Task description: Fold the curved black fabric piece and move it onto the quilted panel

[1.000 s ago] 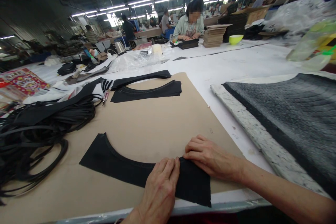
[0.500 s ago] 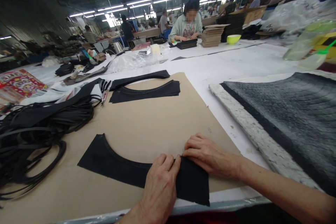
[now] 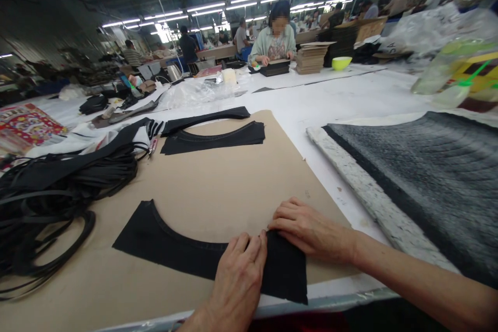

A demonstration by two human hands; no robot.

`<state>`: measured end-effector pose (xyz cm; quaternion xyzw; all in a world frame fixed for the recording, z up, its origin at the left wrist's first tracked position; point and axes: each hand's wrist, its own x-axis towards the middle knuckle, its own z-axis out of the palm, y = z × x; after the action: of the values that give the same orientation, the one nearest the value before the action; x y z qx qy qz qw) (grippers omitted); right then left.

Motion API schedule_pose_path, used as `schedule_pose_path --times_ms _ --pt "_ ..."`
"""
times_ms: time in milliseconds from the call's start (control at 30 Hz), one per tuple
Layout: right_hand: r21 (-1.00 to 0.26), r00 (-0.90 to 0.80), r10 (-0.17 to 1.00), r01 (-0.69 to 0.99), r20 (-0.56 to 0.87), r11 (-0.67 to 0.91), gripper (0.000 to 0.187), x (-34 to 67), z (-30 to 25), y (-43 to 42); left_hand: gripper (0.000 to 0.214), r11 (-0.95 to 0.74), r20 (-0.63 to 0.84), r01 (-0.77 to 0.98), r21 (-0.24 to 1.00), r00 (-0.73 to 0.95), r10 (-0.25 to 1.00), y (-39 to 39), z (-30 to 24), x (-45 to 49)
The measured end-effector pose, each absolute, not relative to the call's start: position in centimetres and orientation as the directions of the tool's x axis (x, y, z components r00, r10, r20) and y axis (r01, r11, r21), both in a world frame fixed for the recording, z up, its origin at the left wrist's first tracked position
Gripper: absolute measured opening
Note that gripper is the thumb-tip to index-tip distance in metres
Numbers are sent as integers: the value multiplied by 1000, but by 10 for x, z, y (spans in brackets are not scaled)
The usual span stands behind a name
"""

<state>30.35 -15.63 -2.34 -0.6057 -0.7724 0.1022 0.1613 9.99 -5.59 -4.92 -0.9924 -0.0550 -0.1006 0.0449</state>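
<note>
Tan sheet (image 3: 218,181): landmark; lies flat on the white tabletop (image 3: 350,85).
Black curved piece (image 3: 175,246): on near part of tan sheet, hollow edge facing sheet's far end; right-hand lower corner reaches past near edge.
Left hand (image 3: 240,272): over near edge of tan sheet, laid on curved piece, fingers bent together, tips at its upper edge; cannot tell whether they pinch.
Right hand (image 3: 305,228): above tan sheet's near right part, fingers curled, tips on same edge just beside left fingertips; thumb hidden, grip cannot be told.
Other black pieces (image 3: 218,141): at far end of tan sheet, curved too, two groups, one behind the other.
Black straps (image 3: 97,171): heaped over left side of tan sheet, loops trailing nearer.
Speckled pad (image 3: 350,184): right of tan sheet, white strip between; dark grey textured material (image 3: 412,166) on top.
Green bowl (image 3: 342,64): well beyond tan sheet, to right.
Co-worker (image 3: 274,44): beyond tan sheet's far end, both hands at a dark stack (image 3: 274,68).
</note>
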Motion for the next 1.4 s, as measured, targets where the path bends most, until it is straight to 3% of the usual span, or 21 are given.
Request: schedule_pose_path --times_ms 167,300,867,1200,1400 --pt "-292 -217 969 925 121 244 24 308 -23 -158 61 -989 179 146 -39 974 137 -57 -47 101" --pt "-286 -214 968 927 132 244 26 309 -26 -160 57 -988 143 153 -34 979 147 -57 -41 106" --pt "-358 -111 981 920 162 163 45 313 -26 -178 47 -980 191 120 -161 978 88 -59 -42 114" --pt "-205 116 961 977 252 -64 46 272 -42 -186 45 -975 228 142 -172 968 101 -61 -43 114" --pt "-119 163 942 984 293 -134 51 268 -51 -193 43 -979 242 139 -150 965 100 -61 -44 113"
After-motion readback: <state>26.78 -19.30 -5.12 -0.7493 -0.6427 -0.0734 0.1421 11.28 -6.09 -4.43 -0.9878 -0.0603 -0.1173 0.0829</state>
